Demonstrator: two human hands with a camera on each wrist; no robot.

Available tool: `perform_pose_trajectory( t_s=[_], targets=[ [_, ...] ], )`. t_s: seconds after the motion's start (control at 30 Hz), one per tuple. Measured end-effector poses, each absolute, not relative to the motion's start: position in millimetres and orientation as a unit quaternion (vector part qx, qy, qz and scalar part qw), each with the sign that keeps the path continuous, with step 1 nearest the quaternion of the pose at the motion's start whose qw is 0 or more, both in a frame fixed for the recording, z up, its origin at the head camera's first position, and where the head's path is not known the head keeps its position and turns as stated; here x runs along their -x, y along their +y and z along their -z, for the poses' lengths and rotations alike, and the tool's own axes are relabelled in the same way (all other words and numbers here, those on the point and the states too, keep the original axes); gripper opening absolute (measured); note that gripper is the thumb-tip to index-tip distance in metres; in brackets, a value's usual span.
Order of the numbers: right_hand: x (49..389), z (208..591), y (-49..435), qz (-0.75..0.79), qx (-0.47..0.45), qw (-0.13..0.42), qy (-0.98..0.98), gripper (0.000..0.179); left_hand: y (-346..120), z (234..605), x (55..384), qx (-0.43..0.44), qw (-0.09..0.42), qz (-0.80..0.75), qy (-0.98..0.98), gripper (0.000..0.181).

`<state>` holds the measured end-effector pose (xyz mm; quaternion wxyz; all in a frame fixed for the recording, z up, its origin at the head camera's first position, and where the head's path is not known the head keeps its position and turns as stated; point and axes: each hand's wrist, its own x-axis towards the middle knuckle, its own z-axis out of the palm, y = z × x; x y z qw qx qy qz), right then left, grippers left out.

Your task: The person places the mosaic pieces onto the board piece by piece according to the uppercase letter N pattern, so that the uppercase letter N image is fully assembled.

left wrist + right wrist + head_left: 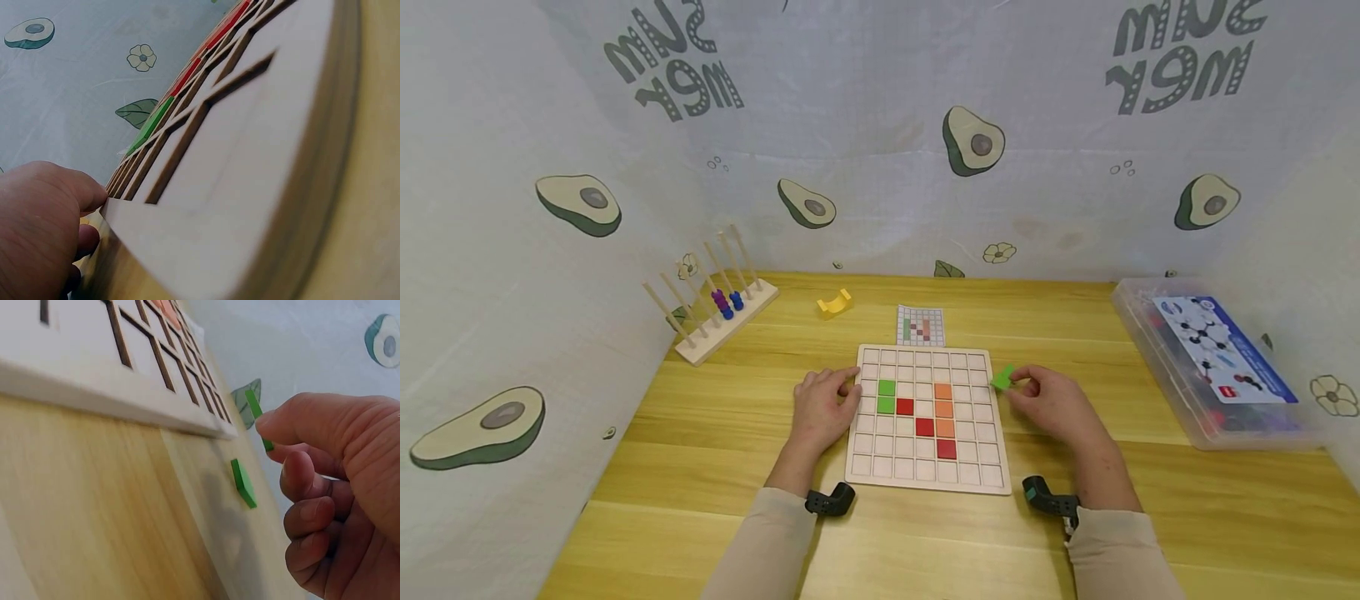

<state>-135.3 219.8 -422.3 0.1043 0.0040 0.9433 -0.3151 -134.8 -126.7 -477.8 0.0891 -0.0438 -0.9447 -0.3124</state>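
Observation:
My right hand [1048, 404] is just off the board's right edge, pinching a green square tile [252, 405] between thumb and forefinger, its other fingers curled. Below it, a second green tile [244, 484] lies on the table beside the board. At the left edge, my left hand [822, 408] rests with fingertips touching the side of the wooden grid board [928, 486]. Set in the board are two green tiles [887, 397], three red tiles [924, 427] stepping down diagonally, and a column of three orange tiles [943, 408].
A small printed pattern card [921, 342] lies against the board's far edge. Behind to the left are a yellow curved piece [835, 303] and a wooden peg stand [726, 325] with purple and blue beads. A clear plastic case [1217, 367] sits at the right.

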Motion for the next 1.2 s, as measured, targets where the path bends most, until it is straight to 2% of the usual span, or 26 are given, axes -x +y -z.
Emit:
perform_pose_trajectory(
  t_s=[0.73, 1.2],
  targets=[
    [126.2, 421.1, 148.5, 0.346, 0.146, 0.114, 0.920, 0.024, -126.8, 477.1, 134.6, 0.043, 0.087, 0.315, -0.944, 0.034],
    [123.0, 424.5, 114.3, 0.324, 0.180, 0.121, 0.921, 0.023, -127.8, 478.6, 136.4, 0.048, 0.089, 0.313, -0.944, 0.035]
  ],
)
